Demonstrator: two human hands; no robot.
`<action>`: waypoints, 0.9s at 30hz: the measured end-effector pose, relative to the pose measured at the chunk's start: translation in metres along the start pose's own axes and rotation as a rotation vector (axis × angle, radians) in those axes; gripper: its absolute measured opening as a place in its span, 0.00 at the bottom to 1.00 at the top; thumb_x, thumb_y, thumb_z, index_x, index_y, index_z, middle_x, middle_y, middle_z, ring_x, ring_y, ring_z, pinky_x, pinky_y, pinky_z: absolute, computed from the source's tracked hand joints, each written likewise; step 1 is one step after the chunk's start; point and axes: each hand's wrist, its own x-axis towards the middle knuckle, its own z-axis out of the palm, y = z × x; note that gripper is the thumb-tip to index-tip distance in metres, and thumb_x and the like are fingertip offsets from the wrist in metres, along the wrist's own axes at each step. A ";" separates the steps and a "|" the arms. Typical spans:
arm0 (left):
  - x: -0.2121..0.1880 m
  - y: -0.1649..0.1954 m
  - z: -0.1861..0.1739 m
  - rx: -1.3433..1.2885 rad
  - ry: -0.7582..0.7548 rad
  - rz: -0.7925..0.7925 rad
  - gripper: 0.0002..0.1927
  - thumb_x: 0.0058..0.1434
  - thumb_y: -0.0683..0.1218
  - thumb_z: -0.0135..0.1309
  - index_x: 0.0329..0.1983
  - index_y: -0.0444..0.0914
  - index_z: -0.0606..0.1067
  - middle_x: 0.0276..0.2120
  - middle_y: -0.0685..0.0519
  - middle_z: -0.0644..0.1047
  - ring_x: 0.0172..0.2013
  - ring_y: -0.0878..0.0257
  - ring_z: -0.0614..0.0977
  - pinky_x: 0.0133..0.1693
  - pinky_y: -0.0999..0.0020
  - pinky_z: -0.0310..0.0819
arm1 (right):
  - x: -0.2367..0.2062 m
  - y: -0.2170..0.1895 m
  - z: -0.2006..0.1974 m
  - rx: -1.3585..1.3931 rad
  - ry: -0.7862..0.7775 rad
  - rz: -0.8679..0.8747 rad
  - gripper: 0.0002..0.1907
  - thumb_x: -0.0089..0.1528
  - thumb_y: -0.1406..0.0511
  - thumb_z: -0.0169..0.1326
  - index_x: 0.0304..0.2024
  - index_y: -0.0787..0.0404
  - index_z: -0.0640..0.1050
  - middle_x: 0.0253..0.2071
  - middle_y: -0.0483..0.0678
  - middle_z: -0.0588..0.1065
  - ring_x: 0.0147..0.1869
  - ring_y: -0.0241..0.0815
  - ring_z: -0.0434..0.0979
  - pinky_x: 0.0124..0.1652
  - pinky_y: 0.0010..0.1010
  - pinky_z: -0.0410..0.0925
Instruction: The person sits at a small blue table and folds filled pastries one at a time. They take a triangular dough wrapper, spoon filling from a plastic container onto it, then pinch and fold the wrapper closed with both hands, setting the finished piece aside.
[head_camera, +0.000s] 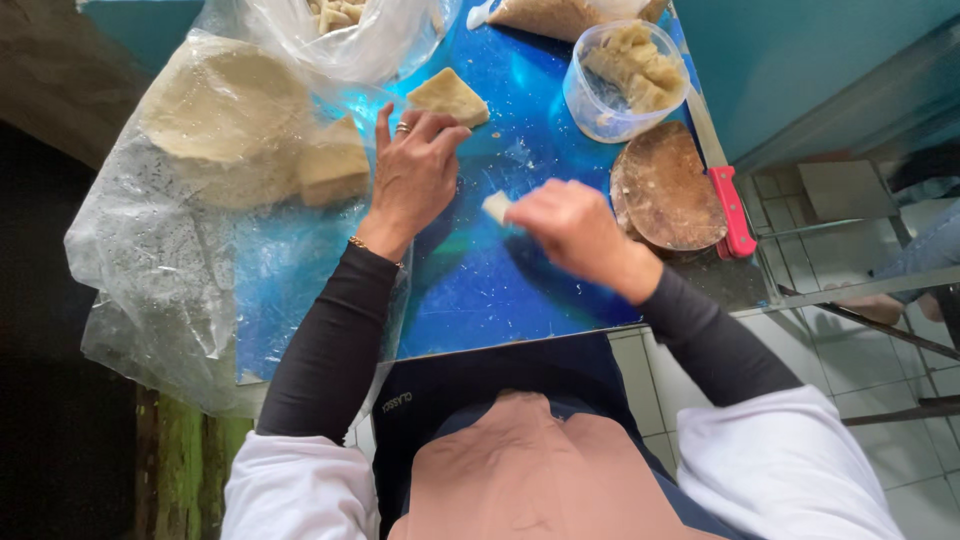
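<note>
My right hand is closed around a small pale piece of dough just above the blue table. My left hand rests on the table with fingers curled, its fingertips touching a wedge-shaped block of dough. A ring and a thin bracelet show on the left hand. Left of it, a big round mass of dough and a cut chunk lie on a clear plastic sheet.
A clear plastic tub holding dough pieces stands at the back right. A round brown wooden disc lies beside a red-handled knife at the table's right edge. Plastic bags sit at the back. Tiled floor lies to the right.
</note>
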 end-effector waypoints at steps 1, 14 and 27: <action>-0.001 0.005 -0.004 -0.047 -0.042 0.003 0.11 0.61 0.39 0.57 0.46 0.44 0.81 0.46 0.56 0.79 0.54 0.53 0.77 0.67 0.42 0.52 | -0.007 -0.013 -0.001 -0.057 -0.094 -0.022 0.12 0.55 0.70 0.60 0.41 0.56 0.81 0.38 0.45 0.80 0.42 0.47 0.79 0.39 0.39 0.69; -0.027 0.051 -0.032 -0.198 -0.390 0.178 0.09 0.52 0.44 0.62 0.38 0.46 0.79 0.47 0.54 0.77 0.53 0.53 0.76 0.62 0.39 0.56 | -0.027 -0.017 -0.022 0.279 0.035 0.198 0.19 0.62 0.74 0.56 0.56 0.59 0.78 0.50 0.51 0.79 0.52 0.52 0.80 0.49 0.38 0.73; -0.010 0.051 -0.046 -0.295 -0.384 0.127 0.15 0.50 0.41 0.61 0.43 0.40 0.78 0.51 0.48 0.77 0.54 0.51 0.76 0.60 0.44 0.61 | 0.043 0.188 -0.038 -0.648 -0.175 0.225 0.20 0.55 0.70 0.55 0.46 0.44 0.84 0.40 0.46 0.73 0.48 0.46 0.76 0.40 0.35 0.73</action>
